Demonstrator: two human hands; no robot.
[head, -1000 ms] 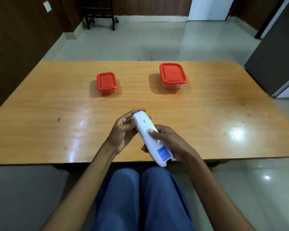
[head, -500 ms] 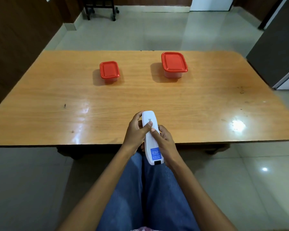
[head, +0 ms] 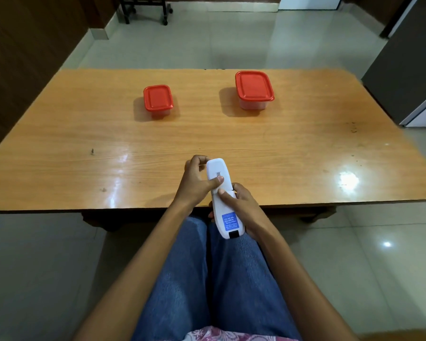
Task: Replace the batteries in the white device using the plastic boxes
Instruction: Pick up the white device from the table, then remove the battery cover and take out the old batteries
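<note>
Both hands hold the white device (head: 223, 200) over the near edge of the wooden counter (head: 59, 143), above the lap. The left hand (head: 194, 183) wraps its fingers round the far end, thumb pressed on the back face. The right hand (head: 241, 205) grips the lower body, thumb on the same face. A blue label (head: 230, 222) faces up. The small red-lidded box (head: 158, 100) and the larger red-lidded box (head: 254, 89) stand shut, well apart, farther back on the counter.

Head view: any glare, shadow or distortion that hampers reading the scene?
Head view: ceiling-light glare on the table at right; both red-lidded boxes cast soft shadows leftward; wide-angle bends the table edges; the white device is sharp, its blue label unreadable.
</note>
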